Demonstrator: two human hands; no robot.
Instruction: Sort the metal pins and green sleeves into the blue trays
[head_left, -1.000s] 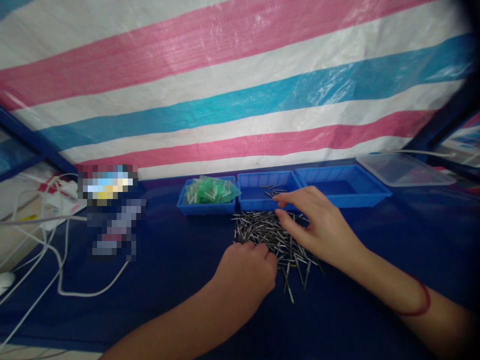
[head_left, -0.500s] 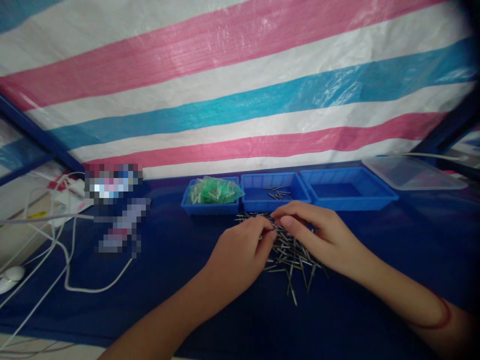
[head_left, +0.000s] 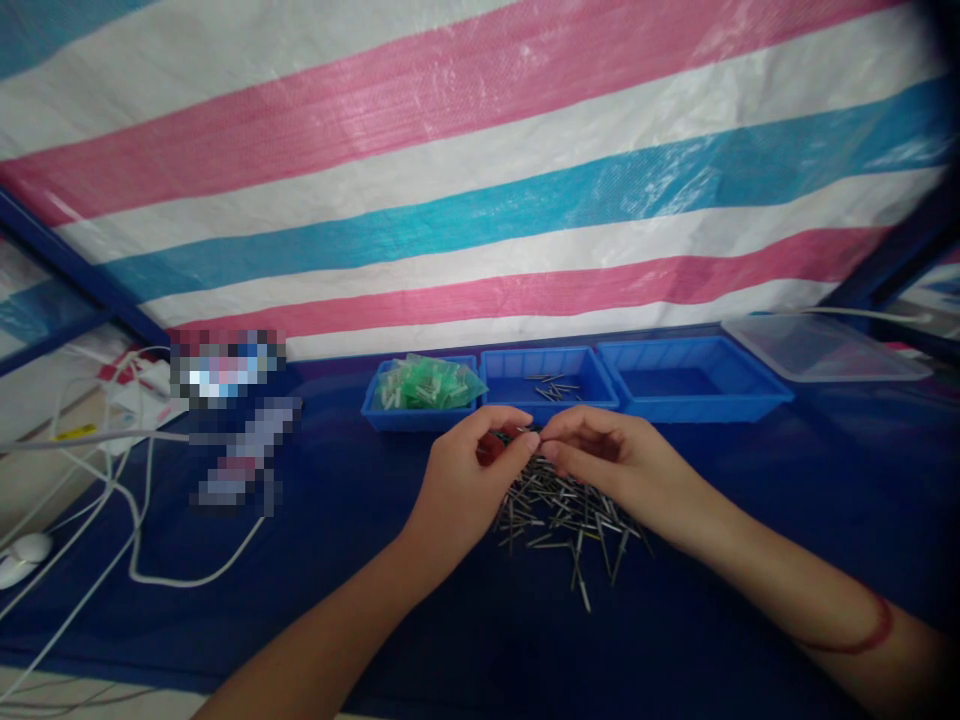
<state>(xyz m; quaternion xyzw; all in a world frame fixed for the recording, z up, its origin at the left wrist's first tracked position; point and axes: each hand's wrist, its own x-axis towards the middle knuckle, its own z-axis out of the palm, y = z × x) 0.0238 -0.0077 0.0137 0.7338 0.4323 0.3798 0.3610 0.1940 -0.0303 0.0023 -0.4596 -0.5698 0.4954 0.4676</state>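
Observation:
A loose pile of thin metal pins (head_left: 566,510) lies on the dark blue tabletop (head_left: 375,590). Just above its far edge my left hand (head_left: 465,480) and my right hand (head_left: 607,465) meet, fingertips pinched together on a small pin between them. Behind the hands stand three blue trays in a row: the left tray (head_left: 416,405) holds green plastic parts, the middle tray (head_left: 547,378) has a few pins on its floor, the right tray (head_left: 694,378) shows only its floor.
A clear plastic lid (head_left: 821,350) lies at the back right. White cables (head_left: 135,540) and a white mouse (head_left: 22,555) sit at the left. A striped pink, white and blue tarp (head_left: 480,180) closes off the back.
My right hand drew back from the middle tray to the pile. My left hand rose from the pile's near edge, and both now pinch together above the pins.

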